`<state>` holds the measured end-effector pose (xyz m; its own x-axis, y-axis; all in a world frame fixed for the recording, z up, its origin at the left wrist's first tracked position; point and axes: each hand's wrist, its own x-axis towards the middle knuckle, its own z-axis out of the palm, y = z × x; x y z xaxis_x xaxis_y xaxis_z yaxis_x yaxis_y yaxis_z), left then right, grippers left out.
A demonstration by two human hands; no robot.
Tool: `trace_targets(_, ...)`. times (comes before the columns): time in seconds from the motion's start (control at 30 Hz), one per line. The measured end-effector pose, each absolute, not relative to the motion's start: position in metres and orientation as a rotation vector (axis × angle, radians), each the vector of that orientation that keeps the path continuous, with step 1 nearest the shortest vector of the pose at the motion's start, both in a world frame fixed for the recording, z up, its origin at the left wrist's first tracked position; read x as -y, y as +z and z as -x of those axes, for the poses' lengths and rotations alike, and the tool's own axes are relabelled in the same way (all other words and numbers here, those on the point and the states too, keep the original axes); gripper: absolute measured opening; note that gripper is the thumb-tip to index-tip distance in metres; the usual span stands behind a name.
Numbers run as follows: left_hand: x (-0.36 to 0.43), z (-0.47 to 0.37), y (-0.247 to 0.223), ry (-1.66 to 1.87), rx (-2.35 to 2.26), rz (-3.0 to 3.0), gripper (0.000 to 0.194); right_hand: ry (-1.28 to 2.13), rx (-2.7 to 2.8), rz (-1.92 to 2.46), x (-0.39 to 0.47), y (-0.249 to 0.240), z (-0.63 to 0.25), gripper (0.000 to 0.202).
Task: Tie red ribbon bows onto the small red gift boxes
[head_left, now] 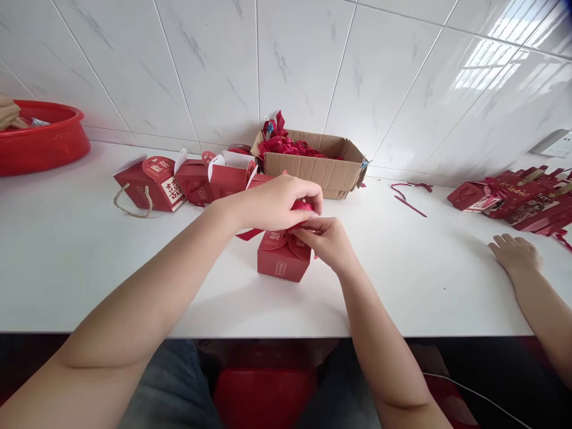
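A small red gift box (pixel 285 262) with white printing stands on the white table in front of me. Above its top, my left hand (pixel 286 201) is curled round a red ribbon (pixel 302 207), and a ribbon end hangs to the left of the box. My right hand (pixel 322 239) pinches at the box's top, close under the left fingers. Its fingertips meet the ribbon near the folded flaps. The exact spot where the fingers grip is partly hidden by the left hand.
Behind stands a cardboard box (pixel 313 170) of red ribbons. Several red boxes (pixel 149 185) are at back left, beside a red basin (pixel 40 140). Loose ribbon (pixel 409 199) lies right of centre. Finished-looking boxes (pixel 513 196) and another person's hand (pixel 516 253) are far right.
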<state>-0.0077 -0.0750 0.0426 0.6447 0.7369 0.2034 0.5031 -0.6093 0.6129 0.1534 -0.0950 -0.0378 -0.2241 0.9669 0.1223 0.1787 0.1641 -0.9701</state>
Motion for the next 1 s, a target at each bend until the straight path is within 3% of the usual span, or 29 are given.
trace_targets(0.27, 0.045, -0.001, 0.028, 0.622, -0.998, -2.422, 0.014, 1.127, 1.637, 1.083, 0.095, -0.037, -0.151, 0.035)
trace_targets(0.43, 0.038, 0.014, 0.005, 1.158, -1.329, -2.41, 0.012, 1.062, 1.592, 1.078, 0.092, -0.041, -0.146, 0.043)
trace_targets(0.5, 0.047, 0.022, -0.002, 1.25, -1.343, -2.157, 0.027, 1.076, 1.588, 1.06, 0.092, -0.043, -0.145, 0.042)
trace_targets(0.6, 0.067, 0.03, -0.013, 1.05, -1.207, -1.947, 0.045, 1.03, 1.613, 1.04, 0.092, -0.044, -0.143, 0.042)
trace_targets(1.0, 0.078, 0.033, -0.05, 1.245, -0.948, -1.616, 0.028, 0.896, 1.601, 0.99, 0.091, -0.055, -0.135, 0.027)
